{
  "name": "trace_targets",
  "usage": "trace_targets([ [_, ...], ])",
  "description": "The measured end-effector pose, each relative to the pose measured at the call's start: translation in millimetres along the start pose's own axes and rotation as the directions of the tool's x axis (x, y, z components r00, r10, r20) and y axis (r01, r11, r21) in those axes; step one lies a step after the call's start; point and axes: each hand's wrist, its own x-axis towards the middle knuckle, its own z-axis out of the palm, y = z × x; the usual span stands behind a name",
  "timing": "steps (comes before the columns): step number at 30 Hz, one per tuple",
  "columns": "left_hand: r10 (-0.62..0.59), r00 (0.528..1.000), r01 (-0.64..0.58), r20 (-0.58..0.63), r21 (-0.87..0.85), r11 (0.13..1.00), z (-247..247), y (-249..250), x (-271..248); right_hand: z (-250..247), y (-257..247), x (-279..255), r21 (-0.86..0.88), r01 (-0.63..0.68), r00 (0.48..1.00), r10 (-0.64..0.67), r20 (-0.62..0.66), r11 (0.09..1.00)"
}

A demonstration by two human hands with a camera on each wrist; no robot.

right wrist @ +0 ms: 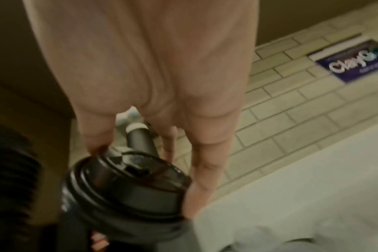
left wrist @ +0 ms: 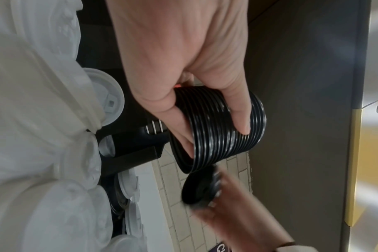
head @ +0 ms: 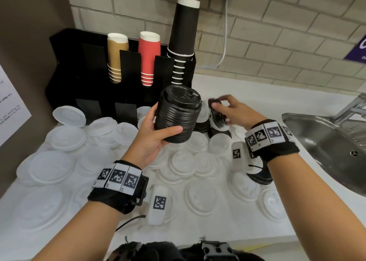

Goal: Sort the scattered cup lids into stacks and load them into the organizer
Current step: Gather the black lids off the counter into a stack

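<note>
A person stands at a white desk [head: 257, 94] strewn with loose white lids [head: 200, 197]. The left hand [head: 152, 134] holds a tall stack of black lids [head: 178, 116] in the air above the desk, tilted so its top faces up and away. The thumb lies across the near side of the stack and the fingers [left wrist: 240, 109] curl round its ribbed side, so the stack sits clasped in the palm.

Just to the right of the stack, the right hand [head: 231, 110] grips a single black lid [head: 214, 111] by its rim, fingers [right wrist: 203, 170] on one edge and thumb on the opposite edge. That lid is tilted on edge, close beside the stack but not touching it. A few more black lids lie on the desk under the hands.

At the back left stands a black organizer [head: 79, 66] holding upside-down stacks of brown cups [head: 116, 56], red cups [head: 148, 56] and black cups [head: 184, 35]. A steel sink [head: 326, 142] is at the right.
</note>
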Motion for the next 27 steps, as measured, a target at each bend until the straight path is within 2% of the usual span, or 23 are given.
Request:
trace_targets([
  [1, -0.006, 1.0, 0.006, 0.001, -0.003, 1.0, 1.2, -0.6, 0.0, 1.6, -8.8, -8.7, 0.143, 0.079, 0.997, -0.079, -0.007, 0.987],
  [3, -0.011, 1.0, 0.011, 0.001, -0.007, 1.0, 3.6, -1.7, 0.1, 3.6, -25.7, -25.6, 0.255, 0.236, 0.972, -0.227, -0.064, 0.938],
  [6, -0.012, 1.0, 0.012, -0.002, -0.004, 1.0, 6.2, -3.1, -0.4, 5.2, -47.6, -45.8, 0.224, 0.429, 0.902, -0.404, -0.15, 0.875],
  [8, -0.012, 1.0, 0.012, 0.001, 0.0, 1.0, 7.1, -3.5, -1.2, 7.2, -55.7, -52.5, 0.216, 0.487, 0.873, -0.463, -0.153, 0.847],
  [15, -0.026, 0.999, 0.025, 0.029, 0.038, 0.999, 5.2, -5.3, -3.5, 14.4, -70.1, -53.3, 0.067, 0.495, 0.868, -0.49, -0.081, 0.866],
  [21, -0.049, 0.996, 0.043, 0.071, 0.087, 0.995, 4.9, -5.8, -5.8, 12.0, -78.4, -51.9, -0.036, 0.483, 0.876, -0.482, 0.03, 0.875],
  [27, -0.054, 0.997, 0.051, 0.059, 0.059, 0.997, 7.6, -4.5, -7.3, 10.1, -79.4, -55.2, -0.056, 0.516, 0.856, -0.516, 0.027, 0.855],
])
